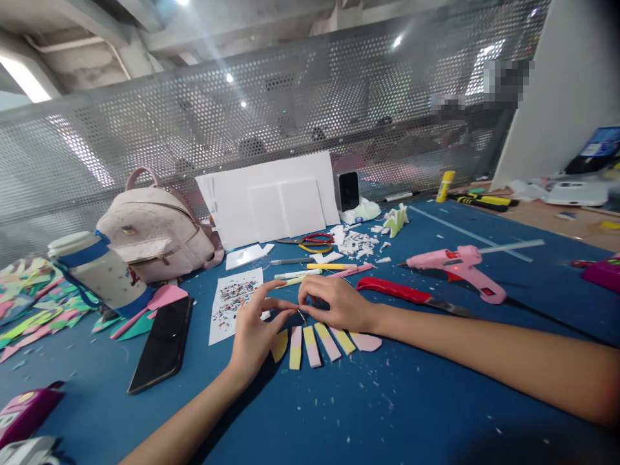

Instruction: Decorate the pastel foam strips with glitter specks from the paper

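Note:
My left hand (256, 328) and my right hand (339, 302) meet at their fingertips over the blue table, both closed in a pinch. A short, thin, wire-like strand (303, 317) hangs down from the right fingertips. Whatever the left thumb and index finger pinch is too small to make out. Just below the hands, several yellow-and-pink foam strips (311, 347) lie fanned out side by side. The leftmost yellow piece (279, 345) is partly covered by my left hand. At the right end of the fan lies a rounded pink piece (367, 341).
A pink glue gun (458, 266) and a red-handled knife (394, 290) lie right. Beyond the hands are pens (332, 266), scissors (317, 243), white scraps (358, 244) and a bead-covered sheet (232, 298). A phone (162, 342), tumbler (99, 271) and backpack (155, 226) are left.

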`<state>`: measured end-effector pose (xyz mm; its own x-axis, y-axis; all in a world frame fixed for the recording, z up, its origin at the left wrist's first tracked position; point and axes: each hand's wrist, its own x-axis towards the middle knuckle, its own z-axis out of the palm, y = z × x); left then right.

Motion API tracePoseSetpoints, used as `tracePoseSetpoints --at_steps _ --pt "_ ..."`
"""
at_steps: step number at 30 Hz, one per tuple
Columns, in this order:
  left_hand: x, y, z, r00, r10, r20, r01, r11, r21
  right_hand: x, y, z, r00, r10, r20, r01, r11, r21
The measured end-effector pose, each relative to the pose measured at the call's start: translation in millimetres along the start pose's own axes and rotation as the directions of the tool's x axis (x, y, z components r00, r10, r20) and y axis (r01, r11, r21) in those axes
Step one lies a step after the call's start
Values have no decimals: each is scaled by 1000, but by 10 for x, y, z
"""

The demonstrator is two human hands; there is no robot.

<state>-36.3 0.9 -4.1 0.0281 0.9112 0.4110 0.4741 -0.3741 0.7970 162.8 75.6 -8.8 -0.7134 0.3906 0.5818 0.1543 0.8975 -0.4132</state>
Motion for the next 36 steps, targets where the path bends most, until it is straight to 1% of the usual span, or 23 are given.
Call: tracePoseSetpoints --at_steps 12,16,24,36 --pt "-2 -33 1 996 88 1 -88 995 55 14 -20 -18 1000 -28 -6 28 1000 0" --pt "1 -33 5 995 96 3 -96 993 66 11 -16 -16 1000 -28 -8 28 1000 -10" --pt "0 -16 -3 995 103 -5 -103 993 65 -8 8 8 1000 10 -14 -11 999 -51" --pt "10 -38 4 993 117 -18 -116 993 27 -6 16 9 1000 -3 -13 2 1000 -18"
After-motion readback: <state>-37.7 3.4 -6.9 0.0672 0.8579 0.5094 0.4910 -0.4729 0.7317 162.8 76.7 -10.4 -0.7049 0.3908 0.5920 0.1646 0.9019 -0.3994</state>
